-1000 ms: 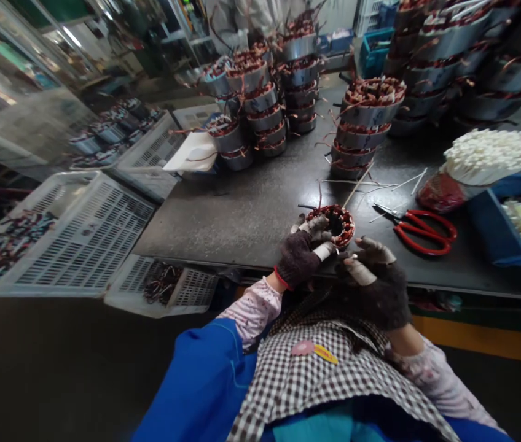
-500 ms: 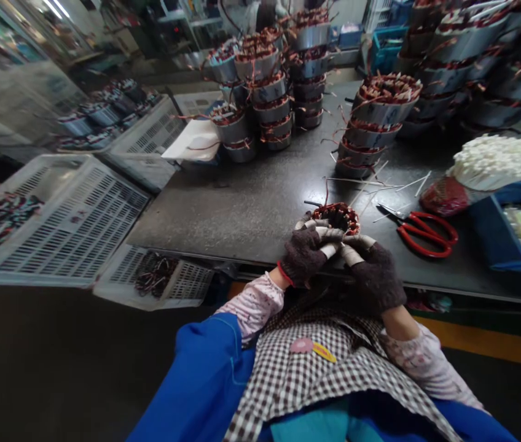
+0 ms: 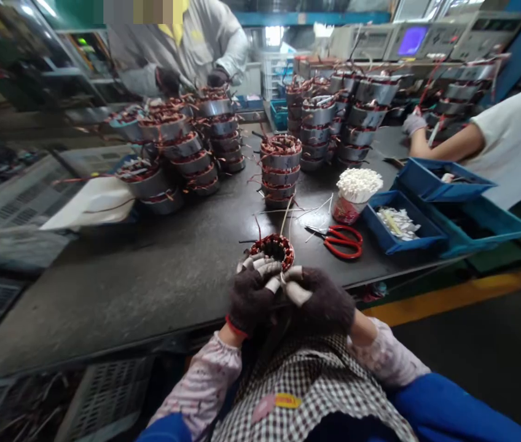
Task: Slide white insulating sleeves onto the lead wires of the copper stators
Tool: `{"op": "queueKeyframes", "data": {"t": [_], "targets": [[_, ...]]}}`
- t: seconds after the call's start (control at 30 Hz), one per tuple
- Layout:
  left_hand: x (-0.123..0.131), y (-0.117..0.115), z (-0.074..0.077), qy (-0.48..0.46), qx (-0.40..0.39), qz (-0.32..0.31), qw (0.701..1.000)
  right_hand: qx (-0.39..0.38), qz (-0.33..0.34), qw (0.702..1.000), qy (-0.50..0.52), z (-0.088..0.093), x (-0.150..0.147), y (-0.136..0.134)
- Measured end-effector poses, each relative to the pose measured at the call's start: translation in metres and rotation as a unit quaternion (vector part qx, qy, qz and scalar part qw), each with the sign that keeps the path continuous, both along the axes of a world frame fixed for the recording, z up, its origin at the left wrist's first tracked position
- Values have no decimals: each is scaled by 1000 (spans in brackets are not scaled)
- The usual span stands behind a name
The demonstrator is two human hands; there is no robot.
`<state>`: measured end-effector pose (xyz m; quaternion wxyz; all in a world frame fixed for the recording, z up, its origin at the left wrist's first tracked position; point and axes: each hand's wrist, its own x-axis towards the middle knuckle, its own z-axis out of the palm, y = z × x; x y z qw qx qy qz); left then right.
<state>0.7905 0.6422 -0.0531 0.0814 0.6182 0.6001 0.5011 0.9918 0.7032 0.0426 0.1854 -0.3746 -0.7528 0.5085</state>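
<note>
Stator [image 3: 272, 248], lower centre of frame, at table's [image 3: 150, 276] near edge, bore up: your left hand [image 3: 251, 294] and right hand [image 3: 322, 301] clasp its near rim, equally close.

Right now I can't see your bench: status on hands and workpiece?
Left hand and right hand gripping wound stator at table edge. Red scissors lie clear, right.
</note>
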Motion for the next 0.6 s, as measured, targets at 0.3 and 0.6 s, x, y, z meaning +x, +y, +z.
{"op": "queueKeyframes", "data": {"t": [0.3, 0.6], "targets": [[-5, -1, -12, 145, 78, 30, 986, -167, 2, 967, 194, -26, 2, 4], [-1, -4, -10, 110, 23, -54, 992, -139, -96, 969, 183, -17, -48, 15]]}}
